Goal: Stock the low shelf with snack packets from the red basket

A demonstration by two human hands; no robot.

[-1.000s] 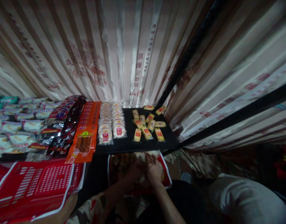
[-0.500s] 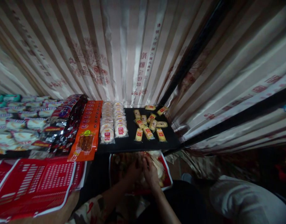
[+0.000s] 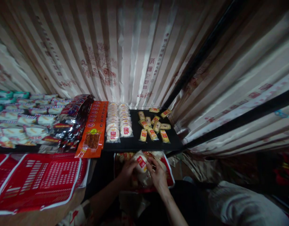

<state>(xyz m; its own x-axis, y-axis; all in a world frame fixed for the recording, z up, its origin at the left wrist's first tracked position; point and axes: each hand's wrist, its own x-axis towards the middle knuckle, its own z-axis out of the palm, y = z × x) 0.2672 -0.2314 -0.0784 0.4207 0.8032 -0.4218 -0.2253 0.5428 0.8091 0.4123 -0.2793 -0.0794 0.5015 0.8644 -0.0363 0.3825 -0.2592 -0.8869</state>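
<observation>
Between my two hands is a round white rice cracker pack with a red label, tilted up over a red basket with a white rim. My left hand grips its left edge with closed fingers. On the other side, my right hand pinches the right edge with thumb and fingers. Other packs lie in the basket beneath, partly hidden by my hands. On the black shelf just beyond stand two rows of similar rice cracker packs, and small yellow snack packs lie scattered to their right.
Orange snack bags overlap in a row left of the crackers. Dark shiny packets and white packets lie further left. Red baskets sit at lower left. A pleated curtain and black poles rise behind.
My hands, close together in the basket before, are now further apart, with a rice cracker pack raised between them. The view has shifted slightly, so the shelf appears further right.
</observation>
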